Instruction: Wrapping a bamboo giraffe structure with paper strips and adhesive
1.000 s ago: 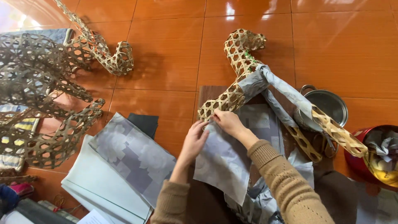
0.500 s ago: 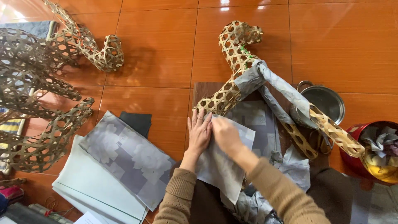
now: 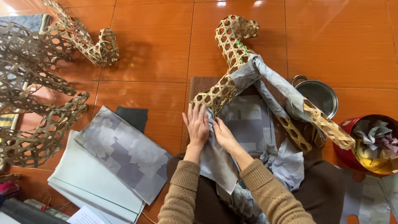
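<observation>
A woven bamboo lattice frame (image 3: 233, 45), shaped like a bent animal figure, lies across a dark board (image 3: 198, 85) on the orange tiled floor. Grey paper strips (image 3: 271, 79) wrap its middle. A grey paper sheet (image 3: 217, 164) hangs from the frame's near leg over my lap. My left hand (image 3: 196, 124) lies flat with fingers spread, pressing that sheet just below the leg's end. Beside it, my right hand (image 3: 223, 133) presses the same sheet down, fingers pointing up towards the leg.
More bamboo lattice frames (image 3: 37, 87) fill the left side. A stack of grey patterned paper sheets (image 3: 120, 153) lies at lower left. A metal pot (image 3: 319, 94) and a red bucket (image 3: 346, 151) holding crumpled paper stand at right.
Both hands have slid down from the leg's tip onto the grey sheet and flattened against it. The view has shifted slightly.
</observation>
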